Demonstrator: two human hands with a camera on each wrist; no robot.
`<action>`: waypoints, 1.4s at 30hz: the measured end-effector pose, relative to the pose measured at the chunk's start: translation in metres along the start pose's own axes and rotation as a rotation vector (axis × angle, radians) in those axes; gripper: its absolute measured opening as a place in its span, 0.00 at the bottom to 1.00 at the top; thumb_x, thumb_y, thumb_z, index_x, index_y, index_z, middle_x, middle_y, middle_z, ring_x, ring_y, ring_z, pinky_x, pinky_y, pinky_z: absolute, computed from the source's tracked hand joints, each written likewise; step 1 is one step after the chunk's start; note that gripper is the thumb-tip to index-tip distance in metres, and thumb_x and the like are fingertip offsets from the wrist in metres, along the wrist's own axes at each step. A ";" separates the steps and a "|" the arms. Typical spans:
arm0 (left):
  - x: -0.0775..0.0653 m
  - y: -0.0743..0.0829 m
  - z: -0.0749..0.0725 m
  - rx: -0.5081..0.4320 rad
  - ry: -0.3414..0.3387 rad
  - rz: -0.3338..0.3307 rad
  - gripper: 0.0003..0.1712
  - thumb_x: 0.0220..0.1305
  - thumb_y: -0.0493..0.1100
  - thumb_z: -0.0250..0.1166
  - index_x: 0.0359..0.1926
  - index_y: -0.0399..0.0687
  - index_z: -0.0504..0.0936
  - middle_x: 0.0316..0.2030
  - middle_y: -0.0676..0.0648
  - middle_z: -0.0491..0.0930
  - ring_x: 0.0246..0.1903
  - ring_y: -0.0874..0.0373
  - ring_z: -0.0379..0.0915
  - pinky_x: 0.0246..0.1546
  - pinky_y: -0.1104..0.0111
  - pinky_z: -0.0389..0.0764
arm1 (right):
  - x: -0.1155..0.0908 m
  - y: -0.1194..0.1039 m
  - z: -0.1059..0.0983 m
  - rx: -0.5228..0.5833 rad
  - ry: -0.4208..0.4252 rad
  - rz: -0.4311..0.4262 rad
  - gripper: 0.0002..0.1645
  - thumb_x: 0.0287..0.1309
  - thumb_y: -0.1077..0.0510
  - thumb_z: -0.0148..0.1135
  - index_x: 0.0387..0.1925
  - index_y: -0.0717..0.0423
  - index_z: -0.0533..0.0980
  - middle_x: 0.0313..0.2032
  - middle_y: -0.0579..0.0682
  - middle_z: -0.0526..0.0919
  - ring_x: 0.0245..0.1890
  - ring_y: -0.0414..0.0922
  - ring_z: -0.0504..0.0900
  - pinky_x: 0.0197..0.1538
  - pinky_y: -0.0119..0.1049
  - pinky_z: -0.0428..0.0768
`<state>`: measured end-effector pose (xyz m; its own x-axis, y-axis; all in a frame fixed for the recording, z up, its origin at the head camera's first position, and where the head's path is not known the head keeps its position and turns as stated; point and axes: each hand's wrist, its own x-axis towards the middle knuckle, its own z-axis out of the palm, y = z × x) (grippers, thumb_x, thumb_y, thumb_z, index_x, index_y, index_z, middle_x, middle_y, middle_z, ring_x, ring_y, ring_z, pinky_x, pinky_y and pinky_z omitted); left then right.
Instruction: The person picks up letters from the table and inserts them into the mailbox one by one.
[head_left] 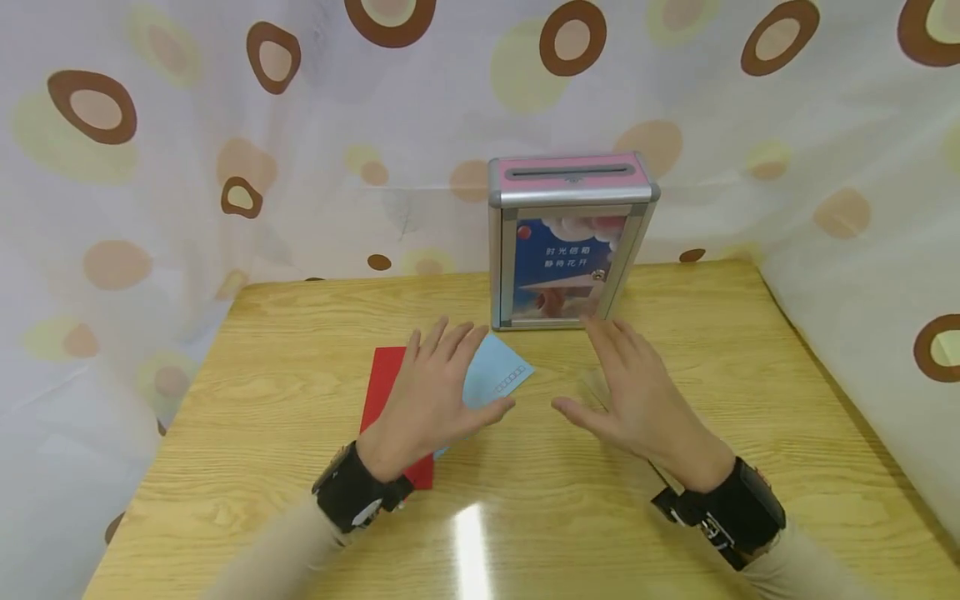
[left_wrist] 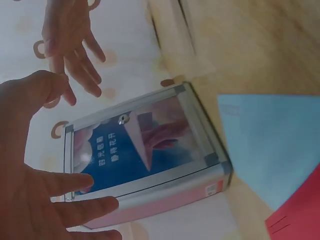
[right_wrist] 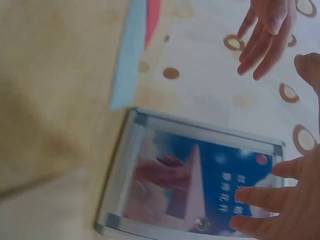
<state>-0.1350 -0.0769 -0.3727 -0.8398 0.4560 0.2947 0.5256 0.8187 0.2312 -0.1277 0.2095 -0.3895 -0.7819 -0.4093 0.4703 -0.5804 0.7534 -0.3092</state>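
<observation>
In the head view my left hand hovers over a red envelope and a light blue envelope that overlap on the table. Its fingers are spread and hold nothing. To the right, my right hand is likewise raised with extended fingers and holds nothing. Partly hidden beneath it lies a flat tan thing, whose kind I cannot tell. Beyond both hands stands an upright letter box with a silver frame, a pink top with a slot, and a blue picture front with a small lock. Neither hand appears to touch it.
The wooden table meets a spotted curtain behind and at the sides. Bright light reflects off the table near the front. Dark camera straps sit on both wrists.
</observation>
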 end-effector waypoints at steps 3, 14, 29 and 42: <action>-0.021 0.003 0.009 0.011 -0.131 -0.091 0.58 0.58 0.77 0.63 0.79 0.49 0.62 0.76 0.40 0.64 0.78 0.34 0.50 0.74 0.33 0.53 | -0.016 -0.009 0.014 -0.010 -0.072 0.070 0.62 0.56 0.31 0.69 0.79 0.62 0.56 0.72 0.67 0.67 0.73 0.74 0.60 0.72 0.71 0.59; -0.082 0.012 0.043 -0.040 -0.322 -0.198 0.66 0.55 0.85 0.56 0.82 0.50 0.54 0.80 0.38 0.55 0.80 0.32 0.41 0.74 0.32 0.47 | -0.062 -0.034 0.037 -0.020 -0.290 0.299 0.67 0.55 0.22 0.64 0.81 0.56 0.49 0.75 0.69 0.59 0.76 0.73 0.52 0.68 0.79 0.54; -0.073 -0.030 0.035 -0.066 -0.299 -0.379 0.67 0.54 0.82 0.62 0.82 0.48 0.53 0.80 0.36 0.53 0.79 0.31 0.41 0.73 0.30 0.48 | -0.084 -0.049 0.032 0.106 -0.338 0.453 0.74 0.46 0.22 0.71 0.81 0.54 0.50 0.76 0.69 0.59 0.77 0.73 0.49 0.68 0.78 0.52; -0.028 -0.103 0.020 -0.091 -0.317 -0.491 0.65 0.60 0.79 0.58 0.79 0.35 0.53 0.77 0.34 0.60 0.76 0.28 0.50 0.68 0.32 0.64 | -0.086 -0.048 0.031 0.112 -0.286 0.453 0.72 0.47 0.23 0.72 0.80 0.54 0.52 0.74 0.69 0.61 0.75 0.76 0.49 0.67 0.80 0.53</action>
<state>-0.1687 -0.1673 -0.4234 -0.9799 0.1249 -0.1556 0.0629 0.9334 0.3533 -0.0393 0.1929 -0.4408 -0.9809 -0.1919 0.0310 -0.1796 0.8335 -0.5224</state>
